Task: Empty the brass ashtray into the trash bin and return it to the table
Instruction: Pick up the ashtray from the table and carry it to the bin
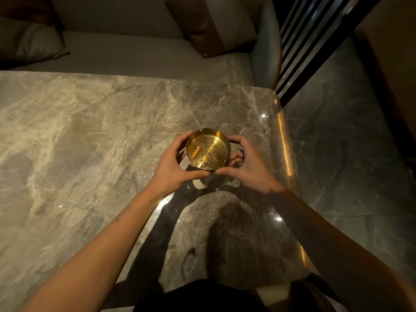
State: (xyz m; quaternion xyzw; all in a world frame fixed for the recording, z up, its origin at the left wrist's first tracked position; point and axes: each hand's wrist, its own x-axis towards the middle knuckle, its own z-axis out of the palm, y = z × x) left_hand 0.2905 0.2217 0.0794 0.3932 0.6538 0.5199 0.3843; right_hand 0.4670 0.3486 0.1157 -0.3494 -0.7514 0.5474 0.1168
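A round brass ashtray point(208, 149) sits between both of my hands, a little above the marble table point(78, 136) near its right side. Inside it lie one orange cigarette butt point(195, 152) and scattered grey ash. My left hand point(174, 164) wraps the ashtray's left rim, thumb under the near edge. My right hand point(246, 164) cups the right rim, fingers curled on its side. The ashtray's shadow falls on the marble just below it. No trash bin is in view.
A grey sofa point(139, 52) with cushions point(29, 41) runs along the table's far side. The table's rounded right edge point(284, 140) glows with a light strip. Dark polished floor point(342, 136) lies to the right, with black vertical slats point(310, 41) at the upper right.
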